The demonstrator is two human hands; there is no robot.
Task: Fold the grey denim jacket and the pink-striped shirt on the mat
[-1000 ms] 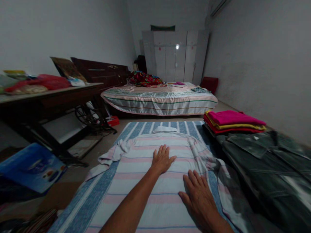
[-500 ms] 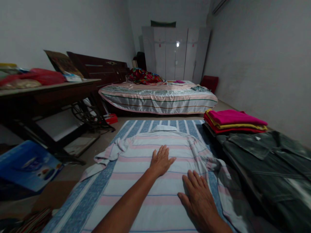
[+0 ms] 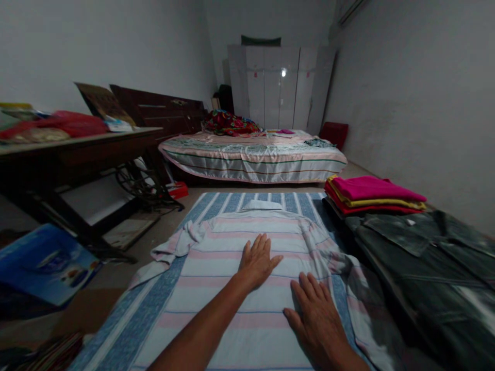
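Note:
A long-sleeved shirt (image 3: 228,299), white with pink bands and thin blue lines, lies spread out with its back up and its collar at the far end. Beneath it is a blue-and-white striped cloth (image 3: 216,202). My left hand (image 3: 257,262) rests flat on the middle of the shirt's back, fingers stretched and thumb out to the right. Lower and to the right, my right hand (image 3: 315,314) lies palm down near the shirt's right side, its fingers extended. Neither hand grips the fabric. Both sleeves spread outward, with creases near the shoulders.
Folded pink, yellow and red cloths (image 3: 379,189) are stacked at right, beside a dark green garment (image 3: 429,257). A sewing-machine table (image 3: 85,141) stands left, with a blue box (image 3: 50,263) below. Behind is a bed (image 3: 251,159), then a wardrobe (image 3: 274,93).
My left hand has slid very slightly to the right and nearer to me over the shirt. My right hand stays almost in place. The view has tipped a little.

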